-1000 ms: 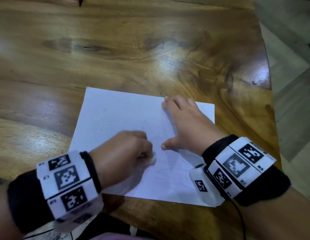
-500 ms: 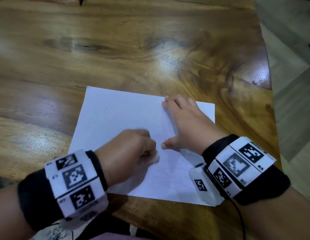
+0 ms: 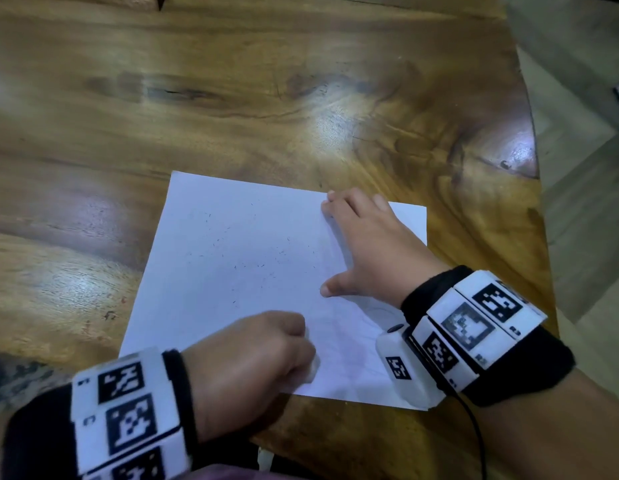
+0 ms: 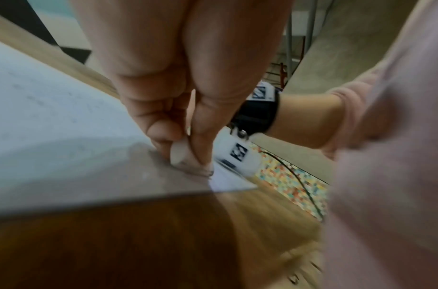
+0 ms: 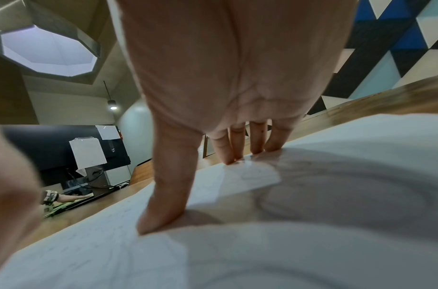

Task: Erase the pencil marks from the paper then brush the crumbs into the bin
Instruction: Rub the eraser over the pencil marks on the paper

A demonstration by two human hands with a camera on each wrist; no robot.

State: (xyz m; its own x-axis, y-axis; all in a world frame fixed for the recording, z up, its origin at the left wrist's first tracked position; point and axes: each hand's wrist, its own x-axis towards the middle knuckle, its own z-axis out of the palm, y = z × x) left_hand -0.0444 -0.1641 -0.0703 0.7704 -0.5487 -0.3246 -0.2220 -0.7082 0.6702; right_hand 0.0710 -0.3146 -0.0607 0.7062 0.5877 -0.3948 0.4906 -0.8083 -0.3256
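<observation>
A white sheet of paper (image 3: pixel 239 258) lies on the wooden table (image 3: pixel 266 98), speckled with dark eraser crumbs (image 3: pixel 259 266). Faint pencil lines (image 5: pixel 336 191) show under my right palm. My left hand (image 3: pixel 259 355) is curled near the sheet's near edge and pinches a white eraser (image 4: pixel 179 153) between thumb and fingers, its tip against the paper (image 4: pixel 52 127). In the head view only a sliver of the eraser (image 3: pixel 313 367) shows. My right hand (image 3: pixel 363 247) lies flat on the right part of the sheet, fingers straight and thumb spread, pressing it down. No bin is in view.
The table's right edge (image 3: pixel 540 209) drops to a grey floor. Its near edge runs just below the sheet. Bare wood spreads beyond and left of the paper. In the right wrist view another person's hand (image 5: pixel 64 198) rests on a far table.
My left hand with the eraser has slid back toward the near edge of the sheet, uncovering crumbs in the middle. My right hand has stayed put.
</observation>
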